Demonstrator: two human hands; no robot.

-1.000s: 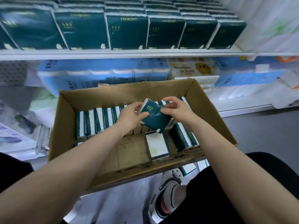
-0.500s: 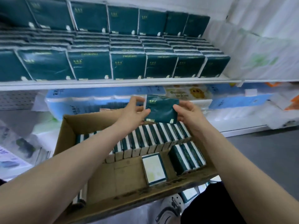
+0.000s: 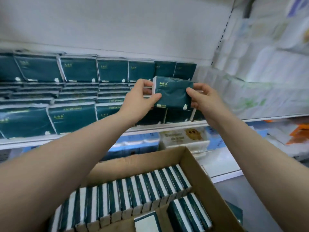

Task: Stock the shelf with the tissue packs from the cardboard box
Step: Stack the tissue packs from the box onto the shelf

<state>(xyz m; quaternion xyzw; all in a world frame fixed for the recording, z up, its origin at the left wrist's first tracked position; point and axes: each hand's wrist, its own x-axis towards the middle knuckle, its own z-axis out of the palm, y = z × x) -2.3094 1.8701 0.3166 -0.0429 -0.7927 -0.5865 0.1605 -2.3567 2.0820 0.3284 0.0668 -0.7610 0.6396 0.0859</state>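
My left grip (image 3: 139, 97) and right grip (image 3: 203, 99) hold one green pack (image 3: 173, 92) by its short ends, thumbs on the front face and fingers curled behind. The pack is upright in the air over the right part of the shelf (image 3: 167, 126), just in front of the stacked packs (image 3: 78, 71). Near me, the box (image 3: 199, 174) holds rows of packs (image 3: 133, 190) standing on edge.

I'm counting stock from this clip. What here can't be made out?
All in the head view:
- Shelf slot behind the pack: hidden by it, the left hand and the right hand.
- Box near end: cut off by the bottom edge; its left side is under the left arm.
- Pack's print: too small.
- Goods at right: blurred.
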